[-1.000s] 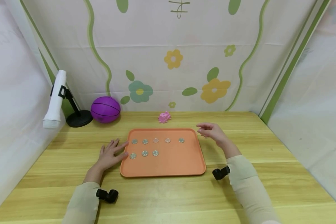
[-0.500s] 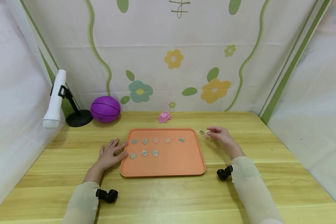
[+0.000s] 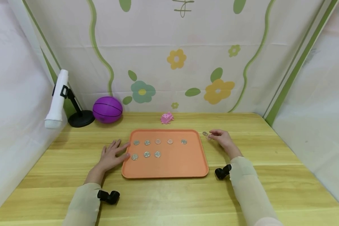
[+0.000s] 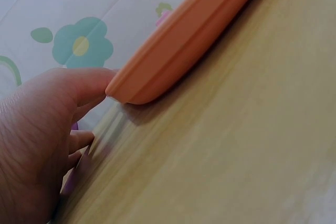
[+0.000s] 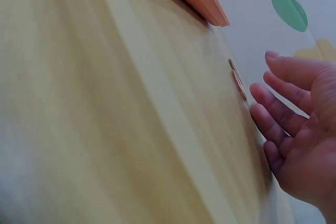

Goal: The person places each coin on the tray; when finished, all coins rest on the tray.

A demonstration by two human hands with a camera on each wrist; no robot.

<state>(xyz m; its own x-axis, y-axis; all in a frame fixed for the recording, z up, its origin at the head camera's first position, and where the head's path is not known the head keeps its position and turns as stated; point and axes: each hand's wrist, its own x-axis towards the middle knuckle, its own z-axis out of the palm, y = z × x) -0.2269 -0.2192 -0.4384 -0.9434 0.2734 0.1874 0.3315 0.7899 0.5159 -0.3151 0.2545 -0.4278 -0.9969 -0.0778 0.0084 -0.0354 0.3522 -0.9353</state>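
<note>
An orange tray (image 3: pixel 173 168) lies on the table with silver and copper-coloured coins on it. Several coins form the far row, ending with a silver coin (image 3: pixel 184 142) set slightly apart; three silver coins (image 3: pixel 147 154) make the nearer row. My left hand (image 3: pixel 110 158) rests at the tray's left edge, fingers spread, thumb and index finger touching the rim. Right of the tray, a silver coin (image 3: pixel 205 133) and a copper-coloured coin (image 5: pixel 239 85) lie together on the table. My right hand (image 3: pixel 223 140) is beside them, fingers loosely bent; the right wrist view shows nothing between thumb and fingers.
Behind the tray sits a small pink toy (image 3: pixel 167 118). A purple ball (image 3: pixel 107 109) and a white microphone-like object (image 3: pixel 57 99) on a black stand (image 3: pixel 81 118) occupy the back left. Patterned cloth (image 3: pixel 158 31) hangs behind the wooden table (image 3: pixel 164 201).
My right hand has drawn back to the right from over the two loose coins, uncovering them, then edged in close to the copper-coloured one. The left hand has stayed on the tray.
</note>
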